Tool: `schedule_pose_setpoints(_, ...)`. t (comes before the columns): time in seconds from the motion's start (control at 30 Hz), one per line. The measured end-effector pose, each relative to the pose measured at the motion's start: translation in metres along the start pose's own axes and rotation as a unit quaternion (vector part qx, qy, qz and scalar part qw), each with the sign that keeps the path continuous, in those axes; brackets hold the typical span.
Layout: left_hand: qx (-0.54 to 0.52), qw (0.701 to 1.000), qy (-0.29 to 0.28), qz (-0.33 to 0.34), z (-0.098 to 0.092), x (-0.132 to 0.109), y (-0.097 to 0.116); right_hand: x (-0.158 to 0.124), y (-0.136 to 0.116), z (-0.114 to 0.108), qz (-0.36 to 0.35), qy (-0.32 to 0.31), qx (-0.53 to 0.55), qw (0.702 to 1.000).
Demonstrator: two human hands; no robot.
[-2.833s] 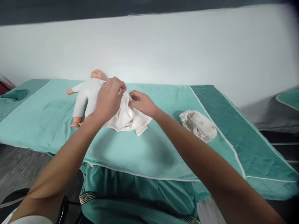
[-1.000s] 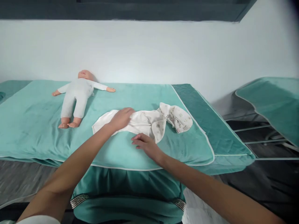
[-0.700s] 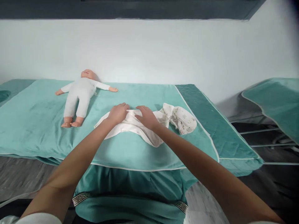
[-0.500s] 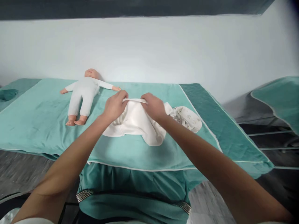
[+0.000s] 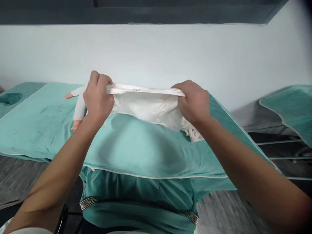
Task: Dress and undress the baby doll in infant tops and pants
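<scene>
A white cloth garment [image 5: 148,105] is stretched sideways above the bed, its banded edge pulled taut; its exact kind is unclear. My left hand [image 5: 98,94] is closed on one end of that band. At the other end my right hand [image 5: 193,99] grips the same band, fingers wrapped round it. Below my right hand, a patterned white cloth piece [image 5: 194,135] lies on the cover, partly hidden. Behind my left hand lies a baby doll in white clothing [image 5: 80,109]; its head and most of its body are covered from view.
A bed or table with a green velvety cover [image 5: 131,146] spans the view. The white wall [image 5: 156,55] rises behind it, under a dark overhang [image 5: 146,13]. More green cloth [image 5: 290,110] hangs at the right over metal bars [image 5: 280,143].
Both hands have lifted the white garment up off the cover and spread apart, drawing its band wide. My left hand now blocks much of the doll.
</scene>
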State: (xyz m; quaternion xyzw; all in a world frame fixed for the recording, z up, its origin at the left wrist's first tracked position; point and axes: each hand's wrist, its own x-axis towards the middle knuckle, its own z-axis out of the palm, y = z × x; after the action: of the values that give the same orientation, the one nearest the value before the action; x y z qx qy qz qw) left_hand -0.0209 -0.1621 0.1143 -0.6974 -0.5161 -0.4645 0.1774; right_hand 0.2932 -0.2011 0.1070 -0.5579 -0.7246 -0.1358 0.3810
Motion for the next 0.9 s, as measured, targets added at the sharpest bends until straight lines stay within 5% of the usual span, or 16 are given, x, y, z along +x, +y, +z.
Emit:
schedule_pose_setpoints(0.1, -0.035, 0.999, 0.025, -0.016, -0.006, 0.004, -0.009, 0.0, 0.011, -0.005, 0.036, 0.036, 0.063, 0.997)
schedule_pose_setpoints(0.17, -0.056, 0.997, -0.019, -0.055, -0.009, 0.006, -0.016, 0.001, 0.019, -0.006, 0.106, 0.016, 0.082, 0.991)
schedule_pose_setpoints(0.37, 0.084, 0.948, -0.243, -0.188, 0.005, 0.012, -0.032, 0.024, 0.039, 0.012, 0.253, -0.231, 0.03, 0.939)
schedule_pose_setpoints(0.47, 0.144, 0.93, -0.28, -0.19, 0.038, 0.005, -0.04, 0.038, 0.042, 0.049, 0.221, -0.309, -0.047, 0.924)
schedule_pose_setpoints(0.53, 0.166, 0.931, -0.278, -0.17, 0.066, -0.011, -0.04, 0.033, 0.033, 0.084, 0.205, -0.306, -0.115, 0.922)
schedule_pose_setpoints(0.63, 0.155, 0.947, -0.275, -0.058, 0.108, -0.056, -0.028, 0.003, 0.002, 0.143, 0.118, -0.227, -0.141, 0.956)
schedule_pose_setpoints(0.7, 0.081, 0.931, -0.354, 0.032, 0.131, -0.086, -0.017, -0.023, -0.021, 0.179, 0.07, -0.274, -0.055, 0.958)
schedule_pose_setpoints(0.8, 0.066, 0.913, -0.403, -0.016, 0.156, -0.106, -0.013, -0.046, -0.039, 0.218, 0.11, -0.293, -0.047, 0.949)
schedule_pose_setpoints(0.9, 0.091, 0.903, -0.409, -0.095, 0.172, -0.097, -0.025, -0.043, -0.032, 0.236, 0.193, -0.288, -0.06, 0.936)
